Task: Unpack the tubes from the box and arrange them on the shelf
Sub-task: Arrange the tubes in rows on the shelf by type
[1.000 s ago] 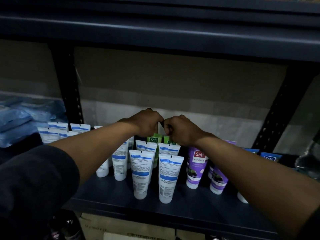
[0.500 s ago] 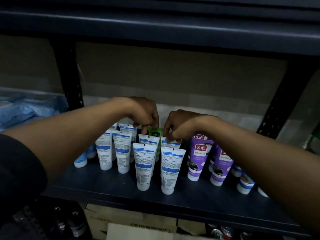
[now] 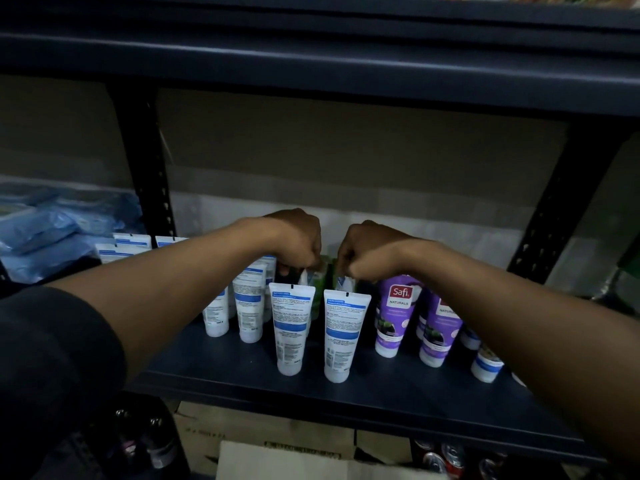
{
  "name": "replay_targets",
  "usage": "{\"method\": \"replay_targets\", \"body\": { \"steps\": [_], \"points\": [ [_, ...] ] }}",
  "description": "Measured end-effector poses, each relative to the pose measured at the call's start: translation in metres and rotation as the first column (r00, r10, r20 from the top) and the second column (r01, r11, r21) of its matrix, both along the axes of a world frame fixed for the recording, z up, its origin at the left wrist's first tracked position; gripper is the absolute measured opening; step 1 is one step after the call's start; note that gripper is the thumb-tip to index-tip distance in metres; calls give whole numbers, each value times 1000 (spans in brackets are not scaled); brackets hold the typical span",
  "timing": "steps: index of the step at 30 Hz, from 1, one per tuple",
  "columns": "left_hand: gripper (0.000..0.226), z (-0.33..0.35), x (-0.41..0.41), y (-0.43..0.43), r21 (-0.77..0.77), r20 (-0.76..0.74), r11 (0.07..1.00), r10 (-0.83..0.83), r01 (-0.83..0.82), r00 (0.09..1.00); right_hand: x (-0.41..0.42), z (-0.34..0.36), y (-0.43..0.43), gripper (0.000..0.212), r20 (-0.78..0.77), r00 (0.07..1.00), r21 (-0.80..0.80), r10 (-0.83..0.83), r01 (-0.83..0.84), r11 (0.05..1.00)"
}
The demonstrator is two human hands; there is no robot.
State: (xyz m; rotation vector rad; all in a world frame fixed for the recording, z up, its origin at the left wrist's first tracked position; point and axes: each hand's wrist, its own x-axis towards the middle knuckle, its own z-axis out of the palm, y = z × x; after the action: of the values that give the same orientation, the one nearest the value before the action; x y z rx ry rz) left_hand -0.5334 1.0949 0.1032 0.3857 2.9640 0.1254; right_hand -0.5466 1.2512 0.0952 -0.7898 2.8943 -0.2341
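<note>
A dark blue metal shelf (image 3: pixel 398 393) takes most of the view. The upper board (image 3: pixel 311 64) above it is cut off at the top edge. Two bare forearms reach in from the lower corners, and the left one comes out of a dark sleeve (image 3: pixel 52 375). Under the shelf a cardboard box (image 3: pixel 263 431) is seen only in part, and its inside is hidden. Beside it are dark bottles (image 3: pixel 156 441) on the left and the tops of cans (image 3: pixel 436 459) on the right, both hard to make out. At the far left lie blue plastic packets (image 3: pixel 52 230), blurred.

The tubes stand on the shelf on their caps, in rows. The front white tubes (image 3: pixel 292 327) are a pair side by side in the middle, near the front edge. To their left are more white tubes (image 3: pixel 249 306), partly covered by the left arm. To their right stand purple tubes (image 3: pixel 396 317) marked "Safi", and further right some small tubes (image 3: pixel 486 365) are cut off by the right arm. A green tube (image 3: pixel 317 303) shows only as a narrow strip between the hands.

The left hand (image 3: pixel 298 237) and the right hand (image 3: pixel 370 251) are near each other but apart, just behind the front pair. Each grip is curled downward and pinches the flat top of a white tube in the second row: the left rear tube (image 3: pixel 304 277) and the right rear tube (image 3: pixel 346 282). The fingertips are hidden under the knuckles, so the exact contact is not clear.
</note>
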Motion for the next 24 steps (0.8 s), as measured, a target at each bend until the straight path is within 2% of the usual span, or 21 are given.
{"method": "replay_targets", "body": {
  "steps": [4,8,11,15,24],
  "points": [
    [5,-2,-2,1,9,-25,1000,15,-15,1000,0,-4,1,15,-54,999,5,-3,3,1000],
    [21,-8,-7,-1,-15,-132,1000,20,-23,991,-4,-8,4,11,-103,995,-13,-5,4,1000],
    [26,-12,-11,-5,-21,-176,1000,12,-16,984,-5,-8,7,20,-123,992,-27,-22,18,999],
    [28,-13,-13,-7,-21,-188,1000,7,-11,982,-6,-7,10,27,-128,991,-25,-33,30,999],
    [17,-15,-14,-9,-31,-200,999,15,-21,980,-6,-7,8,20,-141,989,-52,-41,34,998]
  ]
}}
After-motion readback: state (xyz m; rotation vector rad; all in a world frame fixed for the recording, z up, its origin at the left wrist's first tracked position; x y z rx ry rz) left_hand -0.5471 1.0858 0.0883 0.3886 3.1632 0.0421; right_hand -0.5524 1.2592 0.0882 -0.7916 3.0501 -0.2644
